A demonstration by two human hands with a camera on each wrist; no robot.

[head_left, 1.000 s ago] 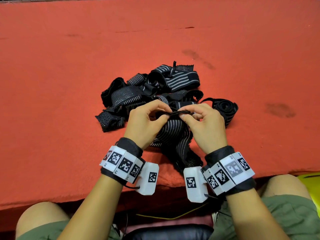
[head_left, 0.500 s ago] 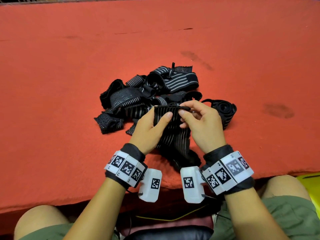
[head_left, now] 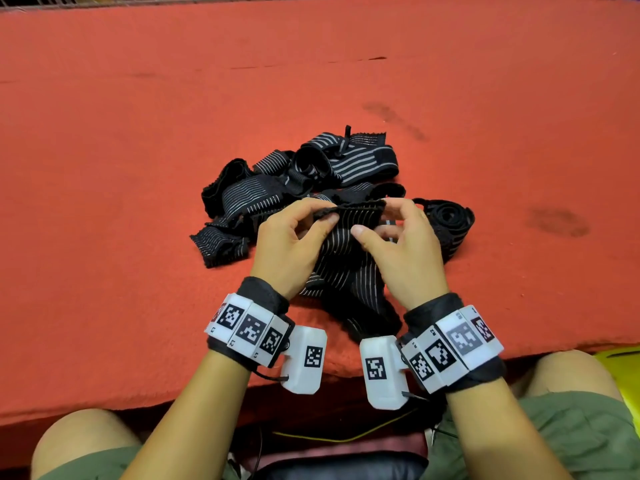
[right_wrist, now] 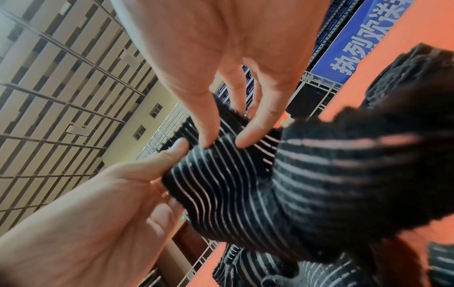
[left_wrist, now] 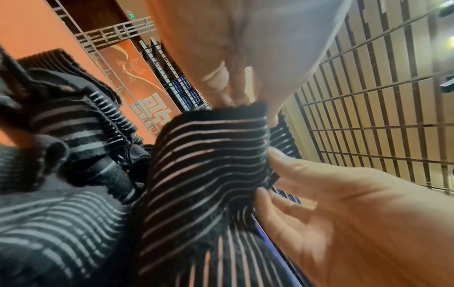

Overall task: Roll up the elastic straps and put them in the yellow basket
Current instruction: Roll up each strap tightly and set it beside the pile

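Head view, with both wrist views. The left hand (head_left: 294, 244) and the right hand (head_left: 401, 247) each pinched the top edge of one striped elastic strap (head_left: 346, 265), thumb on the near face and fingers (right_wrist: 255, 134) behind, so that the end was held taut between the two hands just above the red table cover (head_left: 138, 168). Both hands were therefore clamped on the strap end, fingers curled. The rest of that strap hung down and trailed toward the near table edge, between the wrists. Holding the short edge square and stretched was, in all likelihood, preparation for the first fold of a roll; no turn had yet been made in it.

Behind the hands lay the pile of loose straps (head_left: 298, 181), tangled and overlapping, black with pale stripes. Just beside the right hand, touching the table, lay one rolled strap (head_left: 446, 220), coiled in a flat spiral and not yet in any container. A yellow basket (head_left: 623, 375) was judged to be the bright yellow object at the lower right margin, beside the right knee and below table level; only a sliver showed, so its contents could not be told.

The wrist views showed the stripes running across the strap and the fabric puckered at the pinch points, which suggested a soft, stretchy web that would slip unless kept under tension.
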